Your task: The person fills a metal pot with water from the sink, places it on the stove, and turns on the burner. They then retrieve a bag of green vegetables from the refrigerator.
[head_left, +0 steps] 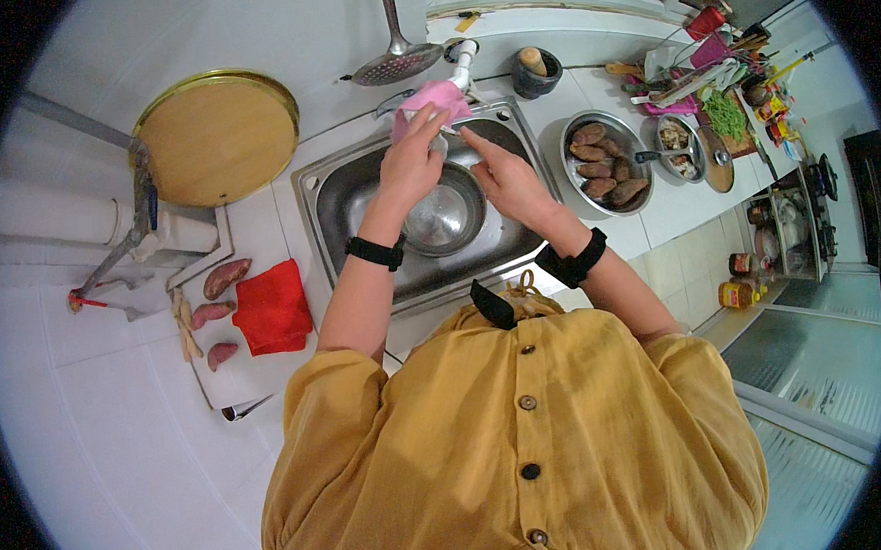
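Note:
My left hand (416, 168) is over the far part of the metal sink (345, 215), its fingers stretched out beside a pink cloth (440, 100) at the tap (464, 66). My right hand (508, 181) reaches in from the other side, its index finger stretched toward the left hand's fingertips. I see nothing held in either hand. Below them a round metal basin (445, 221) stands in the sink. Something pale shows between the hands, too small to name. The tap's spout is hidden by the cloth and my fingers.
Right of the sink are a bowl of sweet potatoes (605, 165), a smaller bowl (679, 149), greens (724, 115) and a dark mortar (536, 74). On the left lie a red cloth (271, 307), loose sweet potatoes (226, 277) and a round tray (216, 137). A skimmer (397, 63) hangs behind.

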`<state>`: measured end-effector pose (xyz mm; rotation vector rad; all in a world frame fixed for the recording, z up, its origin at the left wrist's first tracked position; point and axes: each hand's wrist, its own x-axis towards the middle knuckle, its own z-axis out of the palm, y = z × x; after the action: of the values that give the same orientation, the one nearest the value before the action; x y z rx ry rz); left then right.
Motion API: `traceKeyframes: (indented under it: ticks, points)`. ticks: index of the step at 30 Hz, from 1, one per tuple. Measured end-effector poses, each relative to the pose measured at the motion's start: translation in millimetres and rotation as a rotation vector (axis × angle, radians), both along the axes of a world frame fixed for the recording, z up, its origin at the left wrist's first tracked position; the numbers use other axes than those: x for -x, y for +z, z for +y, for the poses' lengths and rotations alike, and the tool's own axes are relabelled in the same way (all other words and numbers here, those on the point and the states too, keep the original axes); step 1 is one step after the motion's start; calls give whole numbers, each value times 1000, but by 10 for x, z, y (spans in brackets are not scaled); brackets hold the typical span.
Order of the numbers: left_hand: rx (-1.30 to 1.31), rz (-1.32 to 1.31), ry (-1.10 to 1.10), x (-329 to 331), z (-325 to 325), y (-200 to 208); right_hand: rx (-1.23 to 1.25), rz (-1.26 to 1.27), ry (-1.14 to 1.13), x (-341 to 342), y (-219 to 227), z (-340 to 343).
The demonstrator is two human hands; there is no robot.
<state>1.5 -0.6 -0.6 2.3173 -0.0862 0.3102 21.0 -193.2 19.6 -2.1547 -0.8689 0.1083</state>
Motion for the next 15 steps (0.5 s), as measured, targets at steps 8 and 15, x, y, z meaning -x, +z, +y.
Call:
traceKeyframes:
  ticks: [8, 15]
  points:
    - [-54, -28, 12, -5, -13, -5, -23, -24, -3, 13, -33, -3]
    - [-39, -37, 1, 3, -17, 8, 15, 0, -19, 45, 4, -10]
